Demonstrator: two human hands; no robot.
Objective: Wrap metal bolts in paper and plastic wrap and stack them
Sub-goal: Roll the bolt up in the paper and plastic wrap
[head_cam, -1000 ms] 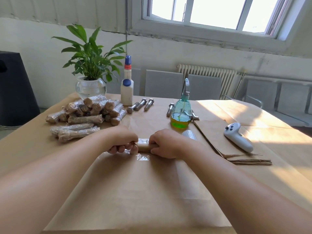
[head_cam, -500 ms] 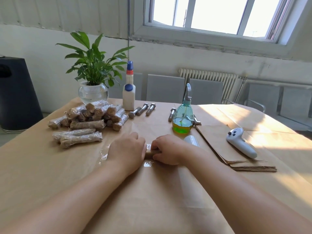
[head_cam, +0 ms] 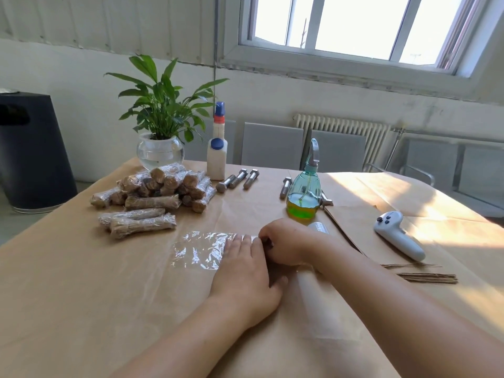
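A clear sheet of plastic wrap lies flat on the paper-covered table. My left hand rests flat on the sheet's right end, fingers straight. My right hand is curled just beside it, pinching a small dark end of the paper-wrapped bolt, which is mostly hidden under both hands. A pile of wrapped bolts is stacked at the back left, with two more wrapped bolts in front of it. Bare steel bolts lie behind, and one more bolt by the spray bottle.
A spray bottle with green liquid stands behind my right hand, a roll of wrap just in front of it. A glue bottle, a potted plant, a white controller and stacked brown paper sheets are around.
My left hand went from curled round the wrapped bolt to lying flat on the plastic wrap. The clear sheet now shows spread out to the left. The view shifted right and down.
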